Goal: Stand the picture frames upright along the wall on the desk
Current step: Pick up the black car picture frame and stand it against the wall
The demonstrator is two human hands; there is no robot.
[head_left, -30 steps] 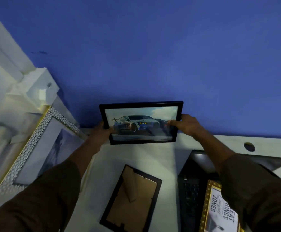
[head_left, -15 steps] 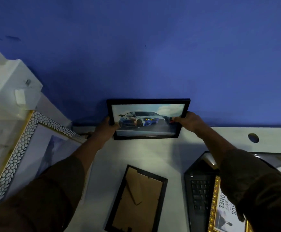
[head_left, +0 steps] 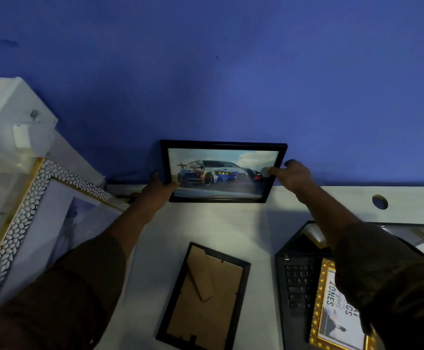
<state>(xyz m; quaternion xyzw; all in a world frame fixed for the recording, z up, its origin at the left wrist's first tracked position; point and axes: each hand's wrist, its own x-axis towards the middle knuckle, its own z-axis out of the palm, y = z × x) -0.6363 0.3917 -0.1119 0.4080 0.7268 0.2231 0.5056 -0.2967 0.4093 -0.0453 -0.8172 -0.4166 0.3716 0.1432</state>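
Observation:
A black frame with a race-car picture (head_left: 222, 173) stands upright against the blue wall (head_left: 231, 84) at the back of the white desk (head_left: 218, 223). My left hand (head_left: 156, 190) grips its lower left edge. My right hand (head_left: 291, 176) holds its right edge, thumb on the glass. A second black frame (head_left: 205, 296) lies face down in the middle of the desk, its brown backing and stand showing. A gold ornate frame with lettering (head_left: 337, 309) lies on a laptop at the right. A large white pebble-pattern frame (head_left: 29, 223) leans at the left.
A black laptop (head_left: 296, 281) lies open at the right under the gold frame. A round cable hole (head_left: 379, 202) is in the desk near the wall at the right. White shelving (head_left: 11, 122) stands at the left.
The car frame has gone back toward the wall and now stands more upright against it. Both hands stay on its edges. The camera has tilted slightly.

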